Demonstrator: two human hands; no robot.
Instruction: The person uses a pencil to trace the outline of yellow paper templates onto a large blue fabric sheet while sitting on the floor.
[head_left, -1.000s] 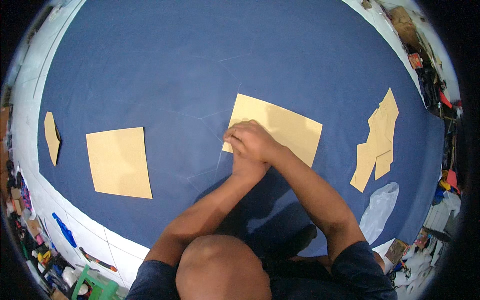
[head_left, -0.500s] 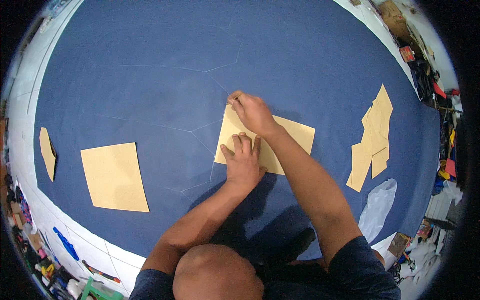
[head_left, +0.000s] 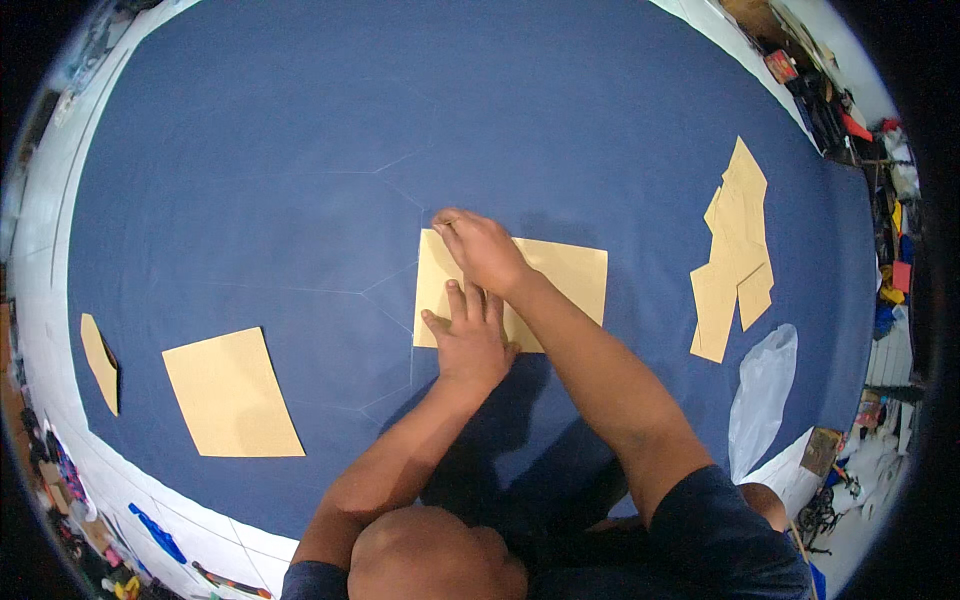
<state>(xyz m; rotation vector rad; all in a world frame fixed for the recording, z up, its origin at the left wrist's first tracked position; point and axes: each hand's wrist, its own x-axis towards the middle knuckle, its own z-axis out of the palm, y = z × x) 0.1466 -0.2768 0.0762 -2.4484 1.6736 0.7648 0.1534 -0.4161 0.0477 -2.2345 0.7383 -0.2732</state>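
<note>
Your tan rectangular paper pattern [head_left: 560, 285] lies mid-cloth on the dark blue fabric [head_left: 300, 150]. Keep your left hand [head_left: 468, 340] spread flat, pinning it, while your right hand [head_left: 485, 250] pinches something small, seemingly chalk, tracing its upper-left corner closely.

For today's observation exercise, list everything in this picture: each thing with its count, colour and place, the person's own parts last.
Cloth: one, dark blue, spread wide, faint chalk lines on it.
Pattern piece under the hands: one, tan, centre.
Square pattern piece: one, tan, lower left.
Narrow pattern piece: one, tan, far left edge.
Stacked pattern pieces: several, tan, right.
Plastic bag: one, clear, lower right.
Clutter: mixed colours, along the right rim.
Left hand: flat on the centre piece.
Right hand: at that piece's upper left corner.
</note>
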